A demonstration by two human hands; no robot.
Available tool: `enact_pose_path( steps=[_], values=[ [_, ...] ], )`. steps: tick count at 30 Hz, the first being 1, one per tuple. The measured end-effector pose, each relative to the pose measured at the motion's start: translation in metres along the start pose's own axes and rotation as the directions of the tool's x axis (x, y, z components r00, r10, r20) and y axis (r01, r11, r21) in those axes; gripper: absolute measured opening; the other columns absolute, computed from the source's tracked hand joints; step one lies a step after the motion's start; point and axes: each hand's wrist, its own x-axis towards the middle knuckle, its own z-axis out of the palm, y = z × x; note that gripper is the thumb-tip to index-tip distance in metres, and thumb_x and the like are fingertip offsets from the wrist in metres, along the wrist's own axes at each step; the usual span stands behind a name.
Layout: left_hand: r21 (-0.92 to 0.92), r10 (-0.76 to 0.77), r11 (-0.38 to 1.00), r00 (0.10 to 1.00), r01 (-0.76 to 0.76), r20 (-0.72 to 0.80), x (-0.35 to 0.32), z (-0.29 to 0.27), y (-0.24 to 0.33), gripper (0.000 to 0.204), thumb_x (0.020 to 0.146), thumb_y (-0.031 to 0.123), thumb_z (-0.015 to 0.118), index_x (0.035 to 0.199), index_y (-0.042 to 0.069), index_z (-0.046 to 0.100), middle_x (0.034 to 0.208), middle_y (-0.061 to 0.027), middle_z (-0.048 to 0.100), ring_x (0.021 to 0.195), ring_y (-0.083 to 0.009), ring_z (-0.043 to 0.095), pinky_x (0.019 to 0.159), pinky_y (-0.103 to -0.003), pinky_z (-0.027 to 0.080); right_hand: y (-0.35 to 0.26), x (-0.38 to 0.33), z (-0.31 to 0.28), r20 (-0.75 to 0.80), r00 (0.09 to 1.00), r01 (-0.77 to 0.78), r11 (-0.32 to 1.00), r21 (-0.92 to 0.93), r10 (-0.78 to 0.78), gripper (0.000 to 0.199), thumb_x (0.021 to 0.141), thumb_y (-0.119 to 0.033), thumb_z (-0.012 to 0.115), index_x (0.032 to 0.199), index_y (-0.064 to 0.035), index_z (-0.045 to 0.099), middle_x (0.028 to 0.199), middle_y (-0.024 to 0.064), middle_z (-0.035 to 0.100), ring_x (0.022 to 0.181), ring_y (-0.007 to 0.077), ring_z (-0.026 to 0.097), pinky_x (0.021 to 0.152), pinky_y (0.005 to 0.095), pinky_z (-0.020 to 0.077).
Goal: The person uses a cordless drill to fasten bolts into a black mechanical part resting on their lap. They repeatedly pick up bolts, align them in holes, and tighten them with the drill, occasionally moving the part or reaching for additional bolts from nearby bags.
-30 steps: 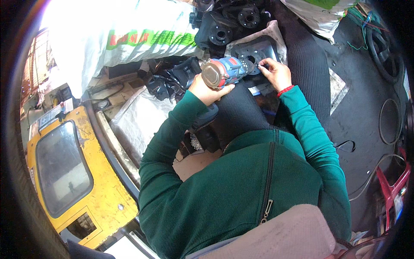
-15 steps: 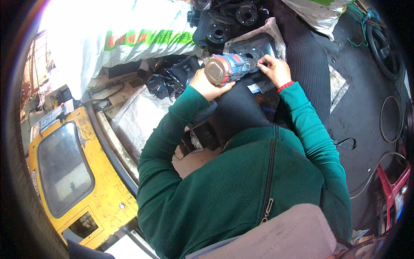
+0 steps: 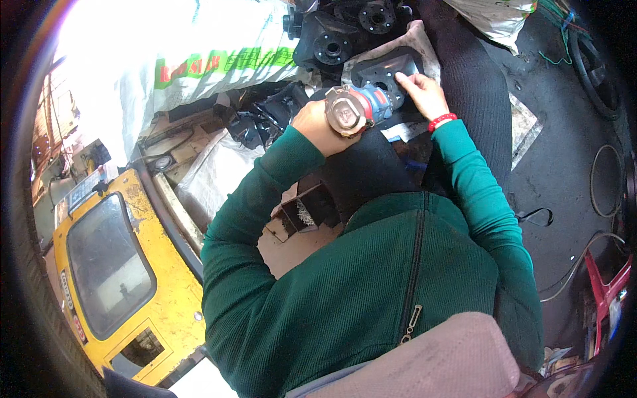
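A blue and red cordless drill is gripped in my left hand, its rounded battery end facing up toward me. The front of the drill points at a black moulded part with a round flange, which lies by my legs on a pale, dirty cloth. Over that part is my right hand, with a red beaded bracelet at the wrist. Its thumb and forefinger are drawn together near the flange; what is between them is too small to make out. The drill's tip is partly hidden.
More black flanged parts lie beyond the cloth. A large white sack stands at the far left, above a yellow machine panel with a window. An open box of small screws sits left of my lap. Cables lie on the right.
My right hand has moved from the drill's tip up over the black part. The drill has turned, its battery end now facing more toward me.
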Motion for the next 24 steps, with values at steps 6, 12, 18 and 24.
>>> enact_pose_path(
  steps=[6,12,18,24],
  values=[
    [0.042,-0.120,0.993,0.977,0.115,0.175,0.011,0.002,0.003,0.039,0.068,0.025,0.077,0.098,0.005,0.062,0.091,-0.0115,0.066,0.084,-0.0279,0.066,0.075,-0.036,0.053,0.001,0.007,0.001,0.073,0.993,-0.094,0.995,-0.032,0.097,0.054,0.079,-0.052,0.066,0.059,-0.0028,0.056,0.056,0.0043,0.053,0.055,0.0121,0.046,0.055,0.0330,0.0397],
    [-0.059,0.035,0.998,0.999,-0.033,0.027,0.011,0.022,-0.015,0.042,0.069,0.036,0.076,0.096,0.007,0.065,0.083,-0.0142,0.068,0.078,-0.0308,0.067,0.068,-0.037,0.054,0.008,0.006,-0.003,0.124,0.980,-0.161,0.987,0.017,0.158,0.052,0.078,-0.048,0.070,0.055,-0.0057,0.051,0.054,-0.0003,0.047,0.054,0.0093,0.039,0.051,0.0308,0.0360],
    [-0.004,0.036,0.999,0.999,-0.036,-0.007,0.009,0.021,-0.016,0.043,0.071,0.039,0.073,0.099,0.008,0.065,0.087,-0.0154,0.068,0.085,-0.0304,0.066,0.074,-0.038,0.053,0.011,0.007,0.003,0.093,0.995,0.029,0.999,-0.016,-0.027,0.056,0.081,-0.055,0.063,0.061,-0.0026,0.059,0.054,0.0032,0.049,0.055,0.0100,0.041,0.051,0.0343,0.0369],
    [-0.226,-0.169,0.964,0.980,0.143,-0.101,-0.046,0.015,0.004,0.057,0.072,0.032,0.077,0.115,0.002,0.055,0.100,-0.0118,0.066,0.092,-0.0225,0.064,0.084,-0.035,0.050,0.020,0.014,0.004,0.003,0.991,0.135,0.988,-0.079,-0.135,0.056,0.084,-0.050,0.063,0.058,-0.0007,0.052,0.052,0.0052,0.043,0.055,0.0109,0.035,0.051,0.0340,0.0334]
  ],
)
